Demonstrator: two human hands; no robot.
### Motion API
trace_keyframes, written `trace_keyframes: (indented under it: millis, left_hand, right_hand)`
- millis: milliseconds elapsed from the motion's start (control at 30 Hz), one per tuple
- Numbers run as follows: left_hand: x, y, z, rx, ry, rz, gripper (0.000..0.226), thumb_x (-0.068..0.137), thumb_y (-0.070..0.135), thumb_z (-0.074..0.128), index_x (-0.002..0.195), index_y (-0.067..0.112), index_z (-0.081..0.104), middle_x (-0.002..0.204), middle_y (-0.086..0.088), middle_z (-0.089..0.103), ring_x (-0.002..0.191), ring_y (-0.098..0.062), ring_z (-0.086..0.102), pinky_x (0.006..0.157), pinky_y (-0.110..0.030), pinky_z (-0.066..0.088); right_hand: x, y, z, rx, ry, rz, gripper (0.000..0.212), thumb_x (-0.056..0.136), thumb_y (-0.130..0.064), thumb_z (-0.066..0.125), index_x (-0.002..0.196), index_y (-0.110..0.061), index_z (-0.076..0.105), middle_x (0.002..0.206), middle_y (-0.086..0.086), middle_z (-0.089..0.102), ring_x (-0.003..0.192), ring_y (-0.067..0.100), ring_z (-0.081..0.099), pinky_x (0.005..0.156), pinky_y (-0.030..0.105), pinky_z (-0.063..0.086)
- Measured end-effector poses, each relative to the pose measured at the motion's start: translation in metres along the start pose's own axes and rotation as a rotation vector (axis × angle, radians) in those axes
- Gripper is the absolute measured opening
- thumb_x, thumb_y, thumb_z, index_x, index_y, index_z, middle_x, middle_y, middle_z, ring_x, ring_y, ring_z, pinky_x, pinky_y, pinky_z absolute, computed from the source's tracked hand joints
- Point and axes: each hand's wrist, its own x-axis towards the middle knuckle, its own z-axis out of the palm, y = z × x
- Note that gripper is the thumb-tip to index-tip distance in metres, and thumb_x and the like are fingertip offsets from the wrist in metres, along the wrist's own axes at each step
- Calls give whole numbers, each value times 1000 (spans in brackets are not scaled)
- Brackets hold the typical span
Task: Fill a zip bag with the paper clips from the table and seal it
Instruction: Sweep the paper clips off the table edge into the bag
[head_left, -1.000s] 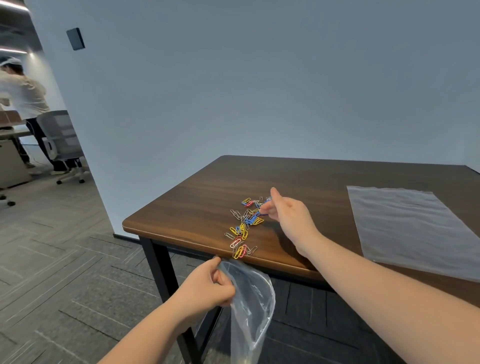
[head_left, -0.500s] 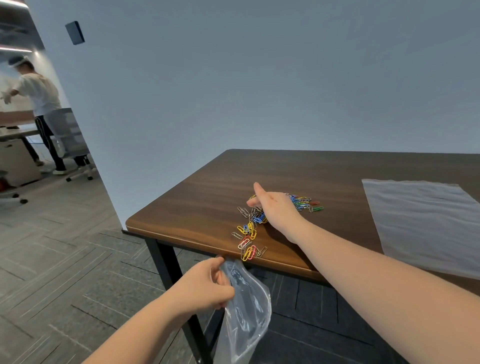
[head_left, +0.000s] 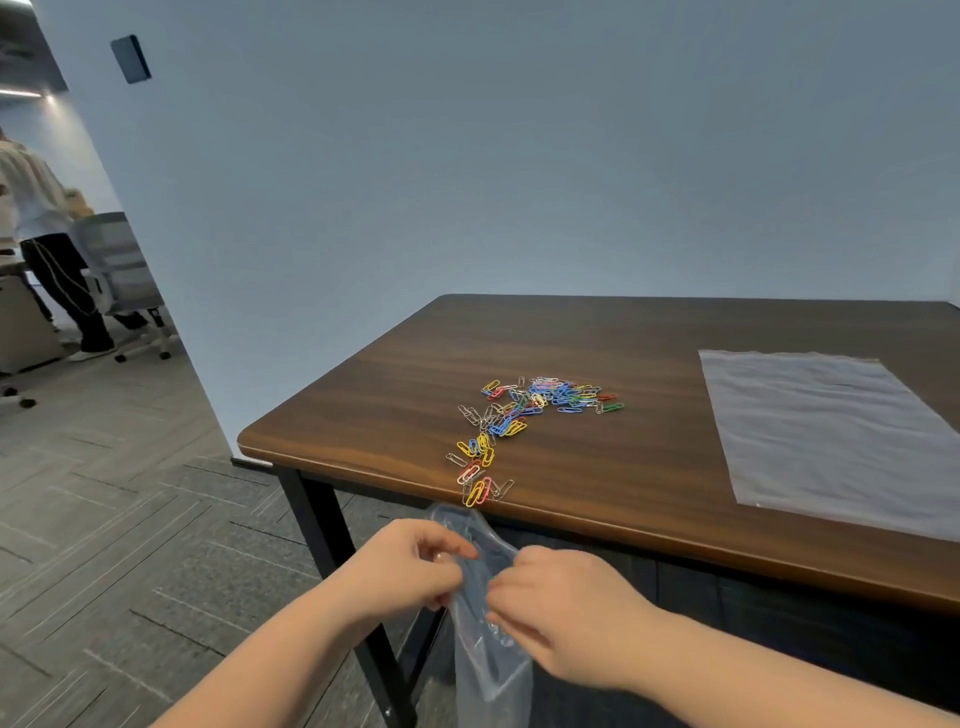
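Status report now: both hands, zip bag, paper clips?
Left hand and right hand both pinch zip bag below table edge. Paper clips on table. Nothing blocking.

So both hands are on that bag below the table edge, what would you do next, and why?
Probably spread the zip bag mouth open just under the table edge. The left hand and right hand both pinch its top, and the paper clips trail right to the rim above it, some at the very lip, ready to be swept in.
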Motion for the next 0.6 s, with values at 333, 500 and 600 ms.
trace_keyframes:
  millis: [333, 500, 600]
  left_hand:
    - [-9, 9, -26, 651, -108, -37, 71, 78, 9, 66, 144, 21, 42, 74, 10, 53, 66, -5, 54, 56, -15, 43]
    - [-1, 11, -17, 710, -97, -42, 75, 73, 13, 65, 144, 14, 40, 112, -7, 67, 94, -18, 65, 74, -23, 49]
    - [4, 14, -16, 572, -135, -50, 77, 69, 12, 62, 143, 10, 41, 96, -6, 64, 81, -15, 63, 66, -21, 47]
  right_hand:
    - [15, 4, -11, -43, -459, 618, 18, 93, -17, 51, 110, -14, 57, 110, 4, 60, 99, 28, 61, 63, 35, 41]
    - [22, -2, -16, 133, -490, 717, 16, 88, -11, 53, 102, -17, 47, 106, 5, 59, 96, 29, 61, 64, 34, 41]
    - [20, -8, -32, 171, -398, 692, 3, 94, -21, 44, 91, -20, 44, 88, 1, 54, 86, 27, 60, 64, 34, 43]
